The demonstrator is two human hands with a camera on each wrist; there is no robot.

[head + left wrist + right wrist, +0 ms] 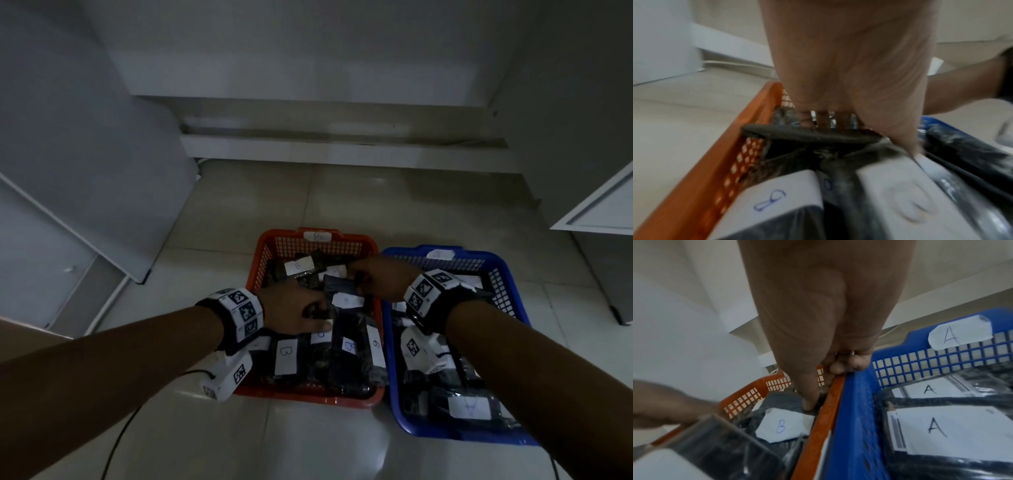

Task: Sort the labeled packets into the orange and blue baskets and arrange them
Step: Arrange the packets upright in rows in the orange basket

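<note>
**Packets nearly sorted, both hands working in the orange basket**

Packets, dark and plastic-wrapped, fill both baskets, which stand side by side on the tiled floor with their long rims touching. The left hand (pixel 294 310) pinches the edge of a dark packet (pixel 809 135) near the middle of the orange basket (pixel 263 255), fingers above and thumb below. The right hand (pixel 376 277) reaches across the shared rim and curls its fingers and thumb on another dark packet (pixel 337 284) by the orange basket's right wall.

Judging from this, the slick wrapping may slide out of a thin edge pinch, and lifting one packet may drag or flip its neighbours, hiding their labels. The right forearm crosses the blue basket (pixel 507 284) and could nudge its rim.

Writing: the orange basket's far-rim tag (pixel 318 236) seems to read B, though it is faint; its packets carry B labels (pixel 784 426). The blue basket's tag (pixel 960 335) reads A, as do its packet labels (pixel 937 429).
</note>
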